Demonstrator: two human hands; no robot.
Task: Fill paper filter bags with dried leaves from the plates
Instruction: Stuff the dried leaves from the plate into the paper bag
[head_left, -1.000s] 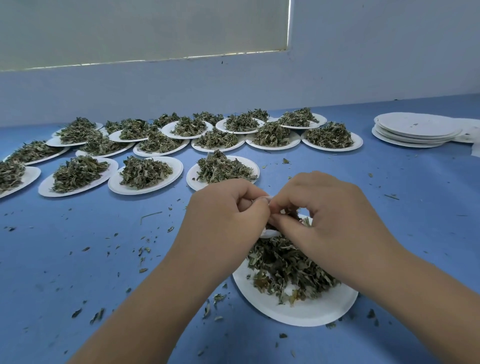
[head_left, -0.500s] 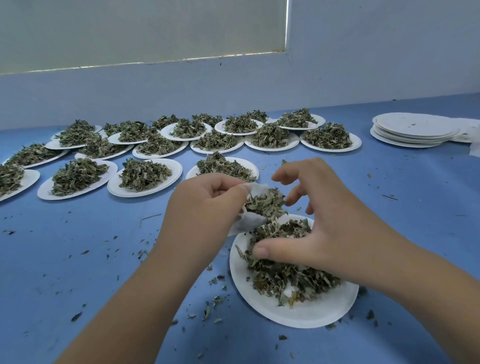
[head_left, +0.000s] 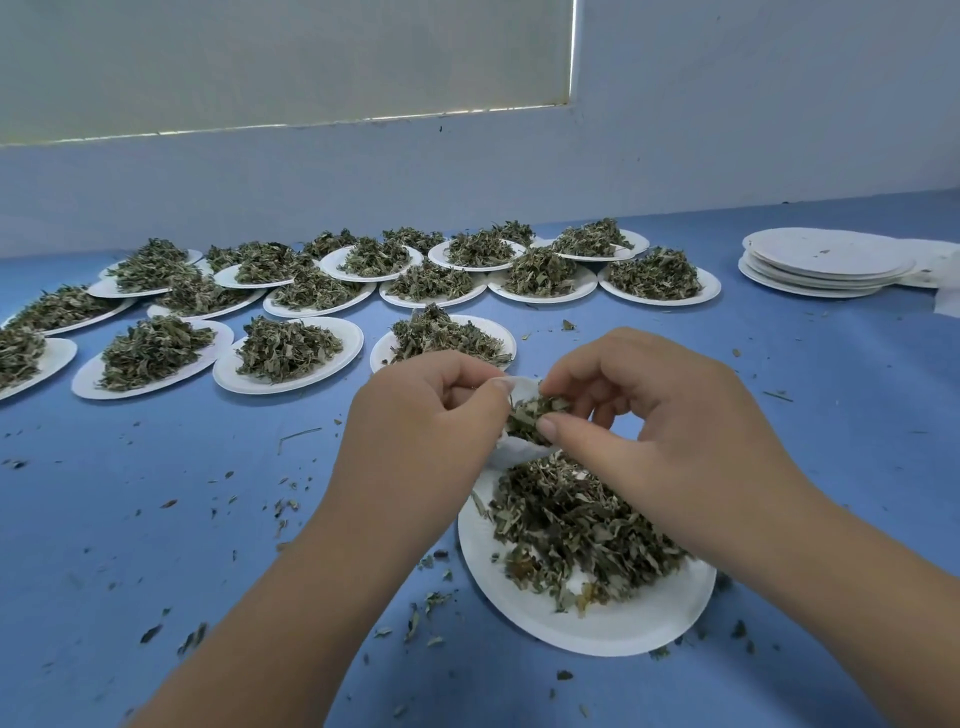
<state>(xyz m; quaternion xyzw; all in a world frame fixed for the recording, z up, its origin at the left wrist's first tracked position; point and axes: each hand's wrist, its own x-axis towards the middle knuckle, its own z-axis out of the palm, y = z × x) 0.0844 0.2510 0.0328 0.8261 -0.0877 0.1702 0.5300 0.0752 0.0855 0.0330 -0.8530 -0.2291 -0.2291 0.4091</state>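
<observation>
Unmarked white filter bag (head_left: 519, 447), leaves (head_left: 532, 410), both hands.

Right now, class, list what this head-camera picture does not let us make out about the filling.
- How full the filter bag is: the left hand and right hand cover most of it.
- The white sheets at far right: cut off by the frame edge.
- How many plates sit in the back row: they overlap.

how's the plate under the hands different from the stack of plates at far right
The near plate lies single and holds a heap of dried leaves; the plate stack is several plates piled up with no leaf heap. The near plate sits below both hands, the stack far off by the wall. Both are white and round on the blue table.
</observation>
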